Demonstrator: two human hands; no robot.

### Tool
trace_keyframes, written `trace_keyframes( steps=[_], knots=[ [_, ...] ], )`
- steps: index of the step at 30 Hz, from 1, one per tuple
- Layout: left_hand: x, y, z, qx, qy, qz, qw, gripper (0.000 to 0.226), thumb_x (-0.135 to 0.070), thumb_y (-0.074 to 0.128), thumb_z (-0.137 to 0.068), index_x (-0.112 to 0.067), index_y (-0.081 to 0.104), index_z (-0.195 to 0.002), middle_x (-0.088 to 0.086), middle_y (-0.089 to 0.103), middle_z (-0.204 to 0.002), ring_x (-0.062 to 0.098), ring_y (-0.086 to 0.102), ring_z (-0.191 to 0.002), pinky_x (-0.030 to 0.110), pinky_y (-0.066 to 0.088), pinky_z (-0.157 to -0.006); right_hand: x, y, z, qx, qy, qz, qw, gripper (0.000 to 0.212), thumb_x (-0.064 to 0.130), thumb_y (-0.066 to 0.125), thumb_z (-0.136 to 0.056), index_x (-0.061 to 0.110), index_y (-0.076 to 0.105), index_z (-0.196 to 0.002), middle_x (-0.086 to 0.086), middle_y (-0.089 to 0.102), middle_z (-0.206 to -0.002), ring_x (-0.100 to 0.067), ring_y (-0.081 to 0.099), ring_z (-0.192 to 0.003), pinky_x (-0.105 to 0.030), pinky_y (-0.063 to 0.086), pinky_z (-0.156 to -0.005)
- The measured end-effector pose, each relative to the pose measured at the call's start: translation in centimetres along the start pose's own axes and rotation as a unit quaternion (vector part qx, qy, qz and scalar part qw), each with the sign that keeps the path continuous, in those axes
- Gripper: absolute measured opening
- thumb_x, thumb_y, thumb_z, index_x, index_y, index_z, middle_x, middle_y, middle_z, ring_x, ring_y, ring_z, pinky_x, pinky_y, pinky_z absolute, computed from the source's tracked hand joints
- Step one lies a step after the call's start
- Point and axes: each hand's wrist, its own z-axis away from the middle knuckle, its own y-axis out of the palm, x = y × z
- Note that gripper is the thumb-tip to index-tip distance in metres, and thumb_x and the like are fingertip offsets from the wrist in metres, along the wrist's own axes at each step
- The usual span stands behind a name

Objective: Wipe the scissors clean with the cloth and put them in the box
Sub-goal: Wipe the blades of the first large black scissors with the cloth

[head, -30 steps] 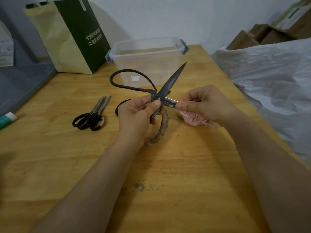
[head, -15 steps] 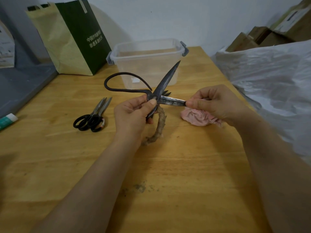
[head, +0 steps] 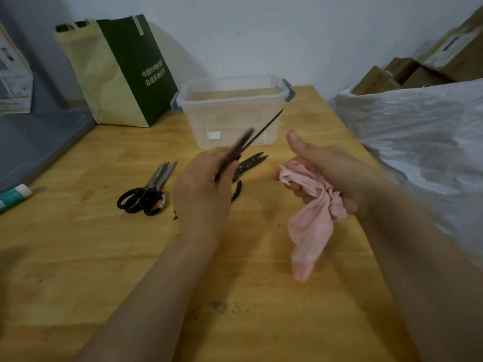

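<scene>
Over the desk the left hand grips the blurred scissors, tip toward the box at 12 o'clock. At 3 o'clock the right hand clutches the cloth, thumb up. A hasty swing could jab the box wall or nick that thumb.

This looks like a storeroom or back workroom. A plain light wooden tabletop stands against an unadorned white painted wall. To the right, brown cardboard cartons are stacked behind a large crinkled white plastic sheet (what it covers cannot be seen). At the left, a green-and-cream paper carrier bag with Chinese lettering stands beside a grey flat-topped surface bearing a white printed carton. A clear plastic storage box with grey clips sits on the tabletop.
</scene>
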Motion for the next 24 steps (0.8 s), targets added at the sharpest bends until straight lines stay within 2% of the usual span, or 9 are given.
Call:
trace_keyframes(
  steps=[3, 6, 9, 12, 14, 16, 19, 22, 24],
  knots=[
    [0.2, 0.5, 0.3, 0.001, 0.128, -0.080, 0.989, 0.018, -0.012, 0.062, -0.087, -0.003, 0.074, -0.097, 0.011, 0.072, -0.099, 0.022, 0.069, -0.087, 0.027, 0.054, -0.077, -0.1, 1.5, 0.3, 0.083, 0.017, -0.051, 0.995, 0.057, 0.057, 0.074, -0.057, 0.002, 0.068, -0.071, -0.008, 0.065, -0.057, -0.011, 0.057, -0.040, -0.016, 0.047, -0.040],
    [0.6, 0.9, 0.4, 0.004, 0.149, -0.093, 0.984, 0.012, -0.005, 0.069, -0.083, -0.002, 0.075, -0.093, 0.014, 0.072, -0.098, 0.028, 0.070, -0.085, 0.038, 0.058, -0.069, -0.4, 2.0, 0.5, 0.075, -0.008, -0.054, 0.996, 0.037, 0.032, 0.078, -0.056, -0.001, 0.069, -0.068, -0.009, 0.065, -0.053, -0.012, 0.059, -0.039, -0.016, 0.046, -0.040],
    [0.7, 0.8, 0.3, 0.029, 0.129, -0.091, 0.987, 0.020, -0.001, 0.070, -0.081, -0.003, 0.073, -0.101, 0.013, 0.070, -0.106, 0.027, 0.068, -0.096, 0.036, 0.055, -0.082, -0.9, 2.4, 0.2, 0.041, -0.036, -0.024, 0.998, 0.015, 0.013, 0.075, -0.061, 0.000, 0.069, -0.057, -0.011, 0.064, -0.052, -0.014, 0.059, -0.042, -0.017, 0.047, -0.043],
    [0.7, 0.6, 0.0, 0.053, 0.071, -0.070, 0.994, 0.038, 0.005, 0.067, -0.080, -0.006, 0.066, -0.116, 0.010, 0.063, -0.122, 0.025, 0.060, -0.112, 0.046, 0.044, -0.102, -1.3, 2.2, -0.4, -0.015, -0.061, -0.020, 0.998, 0.033, 0.005, 0.069, -0.079, 0.008, 0.065, -0.046, -0.008, 0.059, -0.044, -0.012, 0.054, -0.035, -0.015, 0.043, -0.038],
    [0.2, 0.4, -0.1, 0.041, 0.068, -0.016, 0.997, 0.035, -0.001, 0.060, -0.081, -0.002, 0.066, -0.115, 0.011, 0.060, -0.119, 0.023, 0.060, -0.108, 0.044, 0.050, -0.093, -1.5, 2.0, -0.7, -0.038, -0.071, -0.025, 0.996, 0.037, 0.006, 0.065, -0.083, 0.009, 0.066, -0.046, -0.006, 0.058, -0.042, -0.011, 0.053, -0.034, -0.015, 0.042, -0.037],
    [-0.3, 0.3, 0.3, 0.032, 0.076, 0.027, 0.996, 0.028, -0.016, 0.052, -0.080, -0.003, 0.072, -0.094, 0.007, 0.067, -0.097, 0.015, 0.062, -0.089, 0.037, 0.054, -0.076, -1.6, 1.9, -1.0, -0.057, -0.084, -0.034, 0.994, 0.024, 0.009, 0.067, -0.082, 0.001, 0.069, -0.060, -0.009, 0.062, -0.048, -0.014, 0.055, -0.038, -0.017, 0.046, -0.040],
    [-1.6, 0.7, 0.7, 0.136, -0.120, 0.118, 0.976, 0.036, -0.033, 0.044, -0.082, -0.012, 0.072, -0.075, -0.003, 0.070, -0.069, 0.013, 0.064, -0.065, 0.036, 0.053, -0.059, -1.8, 1.6, -1.3, -0.078, -0.101, -0.046, 0.991, 0.020, 0.011, 0.068, -0.081, -0.004, 0.069, -0.068, -0.012, 0.066, -0.056, -0.017, 0.059, -0.043, -0.021, 0.051, -0.046],
    [-1.7, 1.6, 0.3, 0.160, -0.391, 0.272, 0.864, 0.022, -0.026, 0.052, -0.095, -0.013, 0.069, -0.095, 0.002, 0.074, -0.084, 0.017, 0.071, -0.079, 0.029, 0.056, -0.059, -1.8, 1.7, -1.3, -0.058, -0.113, -0.066, 0.990, 0.018, 0.009, 0.066, -0.082, 0.000, 0.071, -0.067, -0.012, 0.068, -0.058, -0.017, 0.062, -0.045, -0.020, 0.050, -0.045],
    [-1.6, 1.7, -0.2, 0.113, -0.445, 0.399, 0.794, 0.017, -0.018, 0.055, -0.095, -0.007, 0.067, -0.103, 0.009, 0.074, -0.097, 0.019, 0.071, -0.092, 0.028, 0.059, -0.076, -2.1, 2.0, -1.4, -0.040, -0.120, -0.057, 0.990, 0.017, 0.010, 0.066, -0.082, 0.001, 0.071, -0.069, -0.012, 0.068, -0.059, -0.016, 0.063, -0.047, -0.020, 0.050, -0.046]
  ],
)
